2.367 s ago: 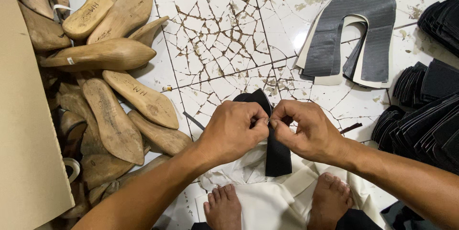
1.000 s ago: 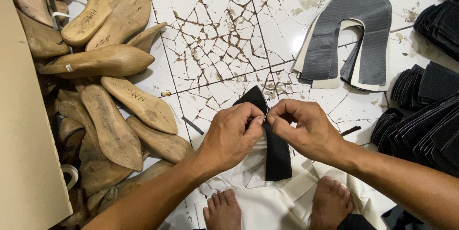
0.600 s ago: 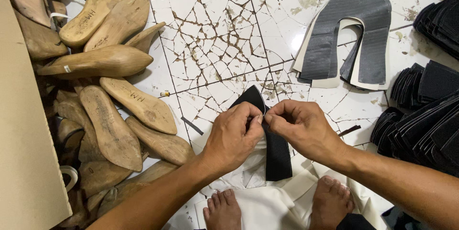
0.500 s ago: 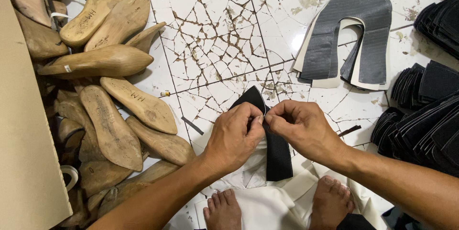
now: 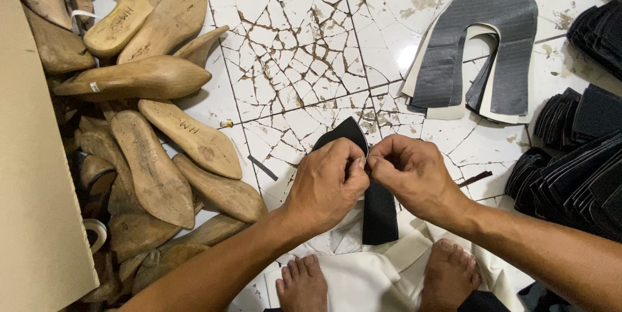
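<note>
Little has moved since the earlier pictures: both hands have stayed pinched together on the same spot, and the black strip has tilted only slightly between them. Left hand (image 5: 327, 185) and right hand (image 5: 414, 176) meet fingertip to fingertip, each clenched on the edge of the black strip (image 5: 379, 211), which hangs over white sheets (image 5: 363, 279) lying on the cracked tile floor (image 5: 291, 59), above the person's bare feet (image 5: 447, 273). Wooden shoe forms (image 5: 155, 130) are heaped at left; a grey horseshoe-shaped piece (image 5: 476, 46) lies ahead, and stacks of black pieces (image 5: 576, 176) sit at right.
</note>
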`<state>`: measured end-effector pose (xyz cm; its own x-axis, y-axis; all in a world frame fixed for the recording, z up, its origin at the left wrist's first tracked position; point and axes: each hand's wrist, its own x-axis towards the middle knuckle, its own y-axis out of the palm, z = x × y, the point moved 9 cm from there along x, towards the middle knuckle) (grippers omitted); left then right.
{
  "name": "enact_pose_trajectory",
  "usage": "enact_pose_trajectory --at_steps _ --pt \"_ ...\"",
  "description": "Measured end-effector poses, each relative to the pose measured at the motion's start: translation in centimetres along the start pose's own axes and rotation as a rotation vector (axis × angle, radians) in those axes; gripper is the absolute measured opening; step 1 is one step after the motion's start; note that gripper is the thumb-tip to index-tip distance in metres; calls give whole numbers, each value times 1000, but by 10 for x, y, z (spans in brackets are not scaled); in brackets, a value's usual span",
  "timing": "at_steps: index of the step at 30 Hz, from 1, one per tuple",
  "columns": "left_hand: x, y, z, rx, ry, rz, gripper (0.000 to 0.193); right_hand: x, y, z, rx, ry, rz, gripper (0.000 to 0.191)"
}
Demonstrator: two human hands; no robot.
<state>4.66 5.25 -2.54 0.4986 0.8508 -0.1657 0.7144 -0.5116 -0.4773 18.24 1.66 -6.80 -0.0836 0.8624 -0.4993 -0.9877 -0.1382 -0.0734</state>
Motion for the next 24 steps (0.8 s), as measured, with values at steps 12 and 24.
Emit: enact_pose_trajectory --at_steps 12,24 --pt "-4 -2 8 -105 -126 0 11 -2 -1 -9 113 58 1 16" --pt "-2 7 0 50 -2 -2 11 -1 -4 -1 -171 -70 -37 11"
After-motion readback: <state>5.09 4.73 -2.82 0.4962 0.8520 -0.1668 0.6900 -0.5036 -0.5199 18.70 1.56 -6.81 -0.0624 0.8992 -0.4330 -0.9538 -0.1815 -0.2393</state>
